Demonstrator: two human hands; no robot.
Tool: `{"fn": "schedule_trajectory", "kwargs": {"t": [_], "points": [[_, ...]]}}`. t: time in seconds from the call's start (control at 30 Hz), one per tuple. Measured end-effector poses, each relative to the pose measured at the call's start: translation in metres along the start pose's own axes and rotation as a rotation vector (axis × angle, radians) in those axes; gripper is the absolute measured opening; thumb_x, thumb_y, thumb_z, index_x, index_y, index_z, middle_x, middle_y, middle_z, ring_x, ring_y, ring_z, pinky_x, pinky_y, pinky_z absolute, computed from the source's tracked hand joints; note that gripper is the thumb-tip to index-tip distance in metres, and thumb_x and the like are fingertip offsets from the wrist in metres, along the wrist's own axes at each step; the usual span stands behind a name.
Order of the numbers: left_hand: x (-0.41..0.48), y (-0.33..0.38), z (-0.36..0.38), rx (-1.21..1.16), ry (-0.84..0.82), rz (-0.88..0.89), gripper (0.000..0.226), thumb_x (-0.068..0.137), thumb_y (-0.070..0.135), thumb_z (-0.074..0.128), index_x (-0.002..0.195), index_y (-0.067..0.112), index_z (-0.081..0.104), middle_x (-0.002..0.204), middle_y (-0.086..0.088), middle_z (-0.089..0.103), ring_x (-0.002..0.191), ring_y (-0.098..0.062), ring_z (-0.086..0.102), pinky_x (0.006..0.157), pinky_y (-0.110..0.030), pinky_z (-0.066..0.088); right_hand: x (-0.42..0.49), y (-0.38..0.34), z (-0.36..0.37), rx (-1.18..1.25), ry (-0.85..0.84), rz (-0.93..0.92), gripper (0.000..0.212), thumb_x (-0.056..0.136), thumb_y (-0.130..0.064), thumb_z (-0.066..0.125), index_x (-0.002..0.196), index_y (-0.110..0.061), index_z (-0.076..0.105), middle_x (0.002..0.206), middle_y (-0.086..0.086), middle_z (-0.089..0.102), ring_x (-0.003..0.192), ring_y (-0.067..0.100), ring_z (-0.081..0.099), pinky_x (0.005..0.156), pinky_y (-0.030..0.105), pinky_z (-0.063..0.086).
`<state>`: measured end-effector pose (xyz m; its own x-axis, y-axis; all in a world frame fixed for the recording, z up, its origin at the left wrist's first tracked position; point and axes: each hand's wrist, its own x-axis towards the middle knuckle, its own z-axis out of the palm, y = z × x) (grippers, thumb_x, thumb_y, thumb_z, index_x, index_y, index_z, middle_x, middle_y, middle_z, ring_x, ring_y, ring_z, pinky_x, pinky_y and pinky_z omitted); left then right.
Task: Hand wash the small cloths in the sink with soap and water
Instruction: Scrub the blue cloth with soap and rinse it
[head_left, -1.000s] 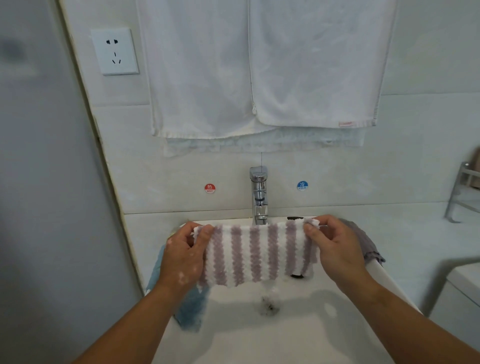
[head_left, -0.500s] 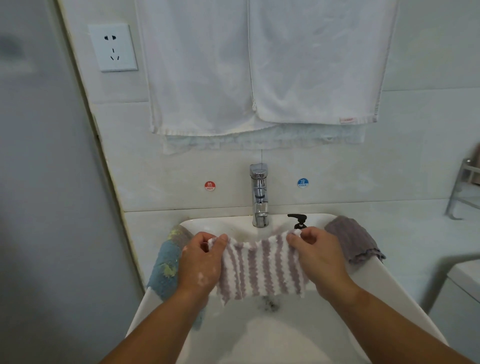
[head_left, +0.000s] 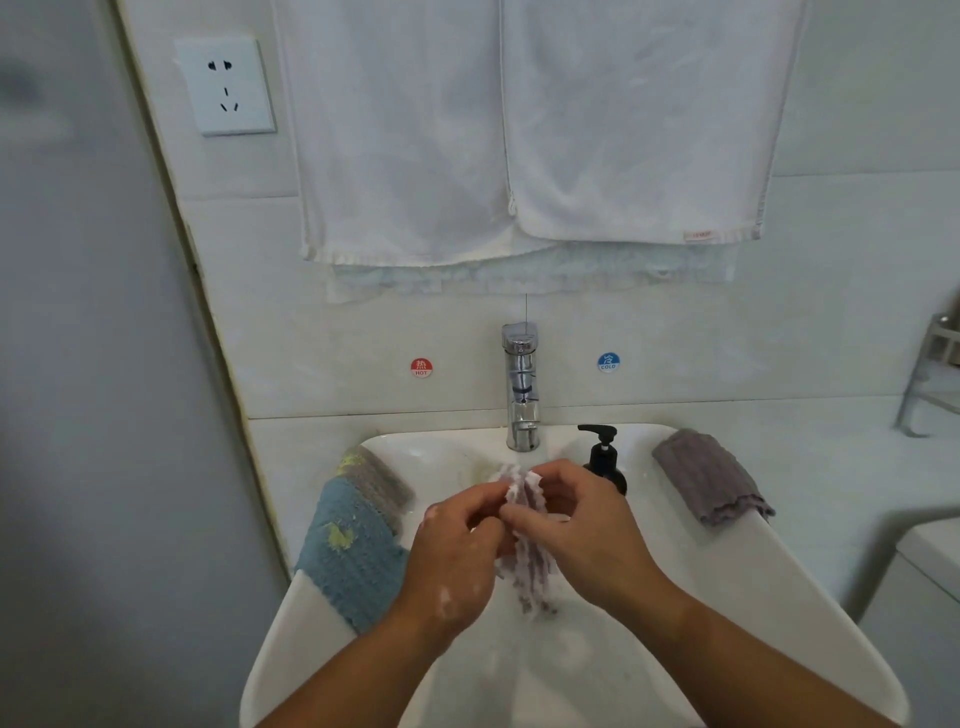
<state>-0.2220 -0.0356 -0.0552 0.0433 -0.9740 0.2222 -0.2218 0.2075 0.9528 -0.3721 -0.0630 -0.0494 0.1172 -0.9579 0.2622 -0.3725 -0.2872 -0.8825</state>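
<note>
A: Whereabouts of the striped cloth (head_left: 527, 558)?

B: Gathered into a narrow bunch between the two hands, over the middle of the sink (head_left: 810, 613). In front of the tap (head_left: 521, 387), just left of the soap bottle (head_left: 602, 460). Long axis running top to bottom: upper end poking out above the fingers, lower end dangling free below the palms.

A: And the grip?

B: Pinched by the left hand (head_left: 454, 553) from the left, fingertips curled onto the upper folds. Clasped by the right hand (head_left: 589, 530) from the right, fingers curled round the same upper part. Neither one released. Fingertips of the two touching or nearly so; hard to say which.

A: Nearer hand?

B: About equal, with the cloth dead centre between them and the right knuckles slightly higher. Forearms coming in from the bottom corners, wrists angled inward, backs of the hands turned up. Flecks of suds on the left one.

A: Step in hand, then?

B: Probably rubbing the folds together to work the soap in. Calls for opposite strokes along that up-down axis, kept above the basin.

A: Anything else waiting?

B: Draped over the left rim, a blue cloth (head_left: 348, 558); over the right rim, a grey cloth (head_left: 711, 475). Both well apart from the hands. No water seen running from the tap.
</note>
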Motion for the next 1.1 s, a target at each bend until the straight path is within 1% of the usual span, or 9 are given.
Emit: {"fn": "schedule_trajectory", "kwargs": {"t": [0.1,0.2,0.27,0.33,0.43,0.53,0.8,0.9,1.1], "points": [[0.000,0.002,-0.002,0.043,-0.069,0.032,0.052,0.099,0.000,0.045,0.121,0.038,0.073,0.111,0.016,0.075,0.106,-0.006,0.070,0.093,-0.032,0.059,0.002,0.001,-0.003,-0.036,0.018,-0.013,0.038,0.077,-0.042,0.085,0.108,-0.034,0.066,0.098,-0.016,0.072,0.092,0.003,0.069,0.083,0.018,0.057],[0.001,0.002,-0.008,0.165,-0.057,0.108,0.050,0.094,-0.003,0.052,0.113,0.038,0.074,0.102,0.016,0.075,0.100,-0.002,0.069,0.088,-0.025,0.059,0.005,0.002,-0.008,-0.014,0.054,-0.049,0.014,0.087,-0.031,0.078,0.099,-0.031,0.070,0.090,-0.013,0.074,0.087,0.004,0.071,0.081,0.026,0.061],[0.004,-0.001,-0.015,0.280,0.031,0.187,0.032,0.093,0.007,0.064,0.102,0.037,0.071,0.097,0.015,0.072,0.094,0.001,0.065,0.079,-0.017,0.057,0.005,0.002,-0.015,-0.007,0.017,-0.060,0.006,0.092,-0.027,0.074,0.097,-0.030,0.072,0.088,-0.011,0.074,0.085,0.006,0.071,0.079,0.026,0.061],[0.009,-0.007,-0.024,0.348,0.057,0.234,0.017,0.091,0.028,0.073,0.099,0.039,0.064,0.106,0.019,0.062,0.099,0.002,0.059,0.077,-0.015,0.054,0.004,0.002,-0.024,0.029,-0.049,-0.073,0.005,0.092,-0.024,0.073,0.094,-0.028,0.072,0.087,-0.009,0.074,0.084,0.007,0.071,0.074,0.024,0.059],[0.015,-0.016,-0.030,0.497,-0.102,0.269,0.026,0.086,0.054,0.071,0.107,0.044,0.058,0.118,0.026,0.050,0.109,0.005,0.051,0.084,-0.014,0.052,0.003,0.002,-0.033,0.065,-0.128,-0.092,0.007,0.092,-0.019,0.073,0.091,-0.027,0.072,0.086,-0.007,0.075,0.082,0.010,0.071,0.072,0.023,0.054],[0.017,-0.019,-0.031,0.551,-0.198,0.304,0.034,0.086,0.054,0.072,0.115,0.045,0.058,0.123,0.027,0.048,0.114,0.006,0.049,0.089,-0.013,0.050,0.002,0.003,-0.035,0.073,-0.177,-0.119,0.010,0.092,-0.019,0.073,0.090,-0.028,0.072,0.087,-0.005,0.074,0.083,0.012,0.071,0.073,0.023,0.053],[0.026,-0.017,-0.044,0.785,-0.335,0.333,0.044,0.086,0.067,0.064,0.121,0.041,0.062,0.115,0.021,0.054,0.106,0.003,0.052,0.090,-0.024,0.052,0.000,0.008,-0.041,0.073,-0.205,-0.159,0.019,0.093,-0.016,0.071,0.087,-0.034,0.072,0.086,-0.005,0.074,0.081,0.012,0.069,0.072,0.023,0.053],[0.030,-0.009,-0.052,0.840,-0.382,0.320,0.032,0.086,0.063,0.066,0.104,0.036,0.063,0.109,0.019,0.054,0.101,0.000,0.053,0.090,-0.025,0.053,0.002,0.011,-0.044,0.066,-0.197,-0.147,0.015,0.093,-0.013,0.072,0.089,-0.028,0.073,0.086,-0.002,0.075,0.083,0.019,0.070,0.075,0.029,0.055],[0.027,0.005,-0.062,0.612,-0.372,0.240,0.027,0.084,0.034,0.081,0.077,0.030,0.055,0.088,0.016,0.066,0.083,-0.006,0.061,0.077,-0.020,0.056,0.005,0.019,-0.045,0.063,-0.177,-0.062,0.008,0.093,-0.010,0.070,0.094,-0.018,0.072,0.089,-0.002,0.077,0.087,0.020,0.073,0.080,0.034,0.058]]}}
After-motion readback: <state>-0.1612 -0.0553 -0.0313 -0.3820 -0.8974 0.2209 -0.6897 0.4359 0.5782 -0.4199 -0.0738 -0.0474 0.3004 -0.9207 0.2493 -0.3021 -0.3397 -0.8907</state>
